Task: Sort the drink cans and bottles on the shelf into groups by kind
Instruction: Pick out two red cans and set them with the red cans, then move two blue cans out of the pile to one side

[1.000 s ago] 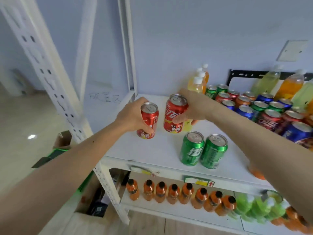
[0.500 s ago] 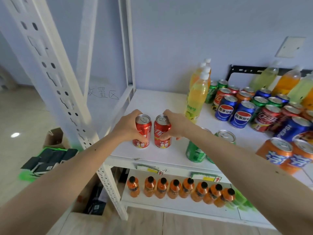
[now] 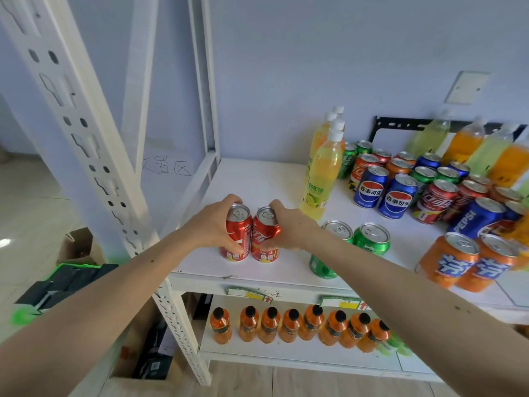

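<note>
Left hand (image 3: 213, 227) and right hand (image 3: 289, 229) each grasp a red cola can (image 3: 237, 237), paired; mixed cans (image 3: 423, 184) beyond the right hand remain unsorted.

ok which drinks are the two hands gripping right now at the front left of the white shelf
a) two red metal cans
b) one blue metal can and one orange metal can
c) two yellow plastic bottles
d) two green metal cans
a: the left hand and the right hand each grip one of the two red metal cans, which stand upright side by side near the front edge of the white shelf.
</note>
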